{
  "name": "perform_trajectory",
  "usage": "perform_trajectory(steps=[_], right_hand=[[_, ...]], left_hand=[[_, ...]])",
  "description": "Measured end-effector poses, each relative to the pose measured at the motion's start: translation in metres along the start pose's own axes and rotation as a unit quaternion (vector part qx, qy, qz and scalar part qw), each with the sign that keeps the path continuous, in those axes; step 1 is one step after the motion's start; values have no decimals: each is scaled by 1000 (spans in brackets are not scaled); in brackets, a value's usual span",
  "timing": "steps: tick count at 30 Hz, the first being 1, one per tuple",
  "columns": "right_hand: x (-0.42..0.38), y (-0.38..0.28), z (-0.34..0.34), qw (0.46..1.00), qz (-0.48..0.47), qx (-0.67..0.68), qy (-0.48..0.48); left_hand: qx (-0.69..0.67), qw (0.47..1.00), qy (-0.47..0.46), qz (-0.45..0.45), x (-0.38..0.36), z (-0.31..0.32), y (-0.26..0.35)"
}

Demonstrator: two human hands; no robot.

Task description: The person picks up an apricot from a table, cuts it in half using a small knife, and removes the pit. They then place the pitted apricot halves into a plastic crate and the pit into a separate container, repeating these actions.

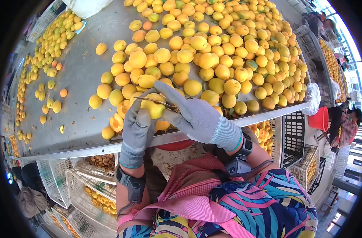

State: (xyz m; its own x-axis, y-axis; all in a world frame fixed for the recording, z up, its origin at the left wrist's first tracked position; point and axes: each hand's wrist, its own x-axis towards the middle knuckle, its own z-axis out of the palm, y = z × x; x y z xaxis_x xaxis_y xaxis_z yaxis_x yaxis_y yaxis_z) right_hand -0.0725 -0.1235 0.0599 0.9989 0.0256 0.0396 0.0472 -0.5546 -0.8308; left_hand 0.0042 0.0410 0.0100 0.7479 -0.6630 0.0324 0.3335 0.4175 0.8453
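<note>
Both gloved hands grip: your left hand [138, 126] clasps the apricot [153, 106], your right hand [191, 117] pinches the knife [155, 101], which could slip into your glove.

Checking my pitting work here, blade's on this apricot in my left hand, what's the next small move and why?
Probably draw the thin blade on around the apricot: the left hand cups it whole, the right hand lays the blade across its top, and a halved one lies beside it.
</note>
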Motion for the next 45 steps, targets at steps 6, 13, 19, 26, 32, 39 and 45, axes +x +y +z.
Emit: perform_trajectory(steps=[6, 13, 19, 26, 32, 39, 45], right_hand=[[4, 13, 14, 998, -40, 0, 54], [4, 11, 21, 992, -65, -18, 107], [4, 4, 11, 996, -59, -29, 53], [4, 11, 14, 997, -46, -42, 46], [7, 9, 18, 991, 5, -131, 13], [9, 3, 3, 988, 96, -80, -92], [13, 20, 28, 997, 52, -59, 19]], left_hand=[[-34, 999, 36, -4, 6, 4, -9], [-66, 996, 56, -7, -1, 7, -8], [-7, 1000, 1, 11, 1, -2, 6], [41, 999, -5, 6, 3, -4, -2], [-64, 996, 61, -9, -5, 6, -14], [237, 971, 14, 35, 4, -32, -10], [121, 984, 129, 15, 7, 7, -19]])
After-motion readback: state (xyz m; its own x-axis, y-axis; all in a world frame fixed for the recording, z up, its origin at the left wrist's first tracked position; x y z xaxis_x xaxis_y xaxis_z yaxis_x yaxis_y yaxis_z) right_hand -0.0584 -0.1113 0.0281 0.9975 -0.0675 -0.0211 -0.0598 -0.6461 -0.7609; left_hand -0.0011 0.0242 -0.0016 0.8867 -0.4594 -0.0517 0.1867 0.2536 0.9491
